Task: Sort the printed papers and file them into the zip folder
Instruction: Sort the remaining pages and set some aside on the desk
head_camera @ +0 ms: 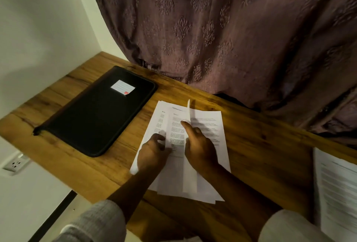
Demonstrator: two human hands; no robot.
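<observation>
Head view, centre: grips fanned white printed papers (209, 126) in left hand (152, 153), pinches one upturned sheet (188, 107) in right hand (201, 149), black zip folder (96, 120) upper left.

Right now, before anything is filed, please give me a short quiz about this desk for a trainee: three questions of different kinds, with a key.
1. True or false: the zip folder lies open.
2. The left hand and the right hand both rest on: A the zip folder; B the middle papers; C the curtain.
3. On which side of the middle papers does the zip folder lie?
Key: 1 false, it lies closed and flat. 2 B. 3 On their left.
</observation>
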